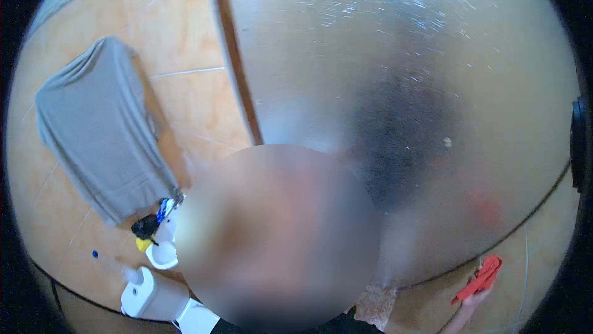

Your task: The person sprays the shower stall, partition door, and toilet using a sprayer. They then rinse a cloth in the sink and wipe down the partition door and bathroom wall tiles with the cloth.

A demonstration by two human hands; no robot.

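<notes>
At the lower right, my right hand [477, 299] is closed around a bunched red cloth [485, 279], held beside the lower edge of a large hazy glass pane [296, 56]. The pane carries bright streaks and specks along its top. A dark smudged shape and a faint red patch show in its surface. My left hand is not to be seen; a big round blur covers the lower middle and hides what lies there.
A grey towel [102, 130] hangs against orange-beige tiles at left. Below it are a white basin [164, 255] with black, blue and yellow items, and a white toilet [154, 294] with a bottle on top. A brown strip [233, 50] borders the pane.
</notes>
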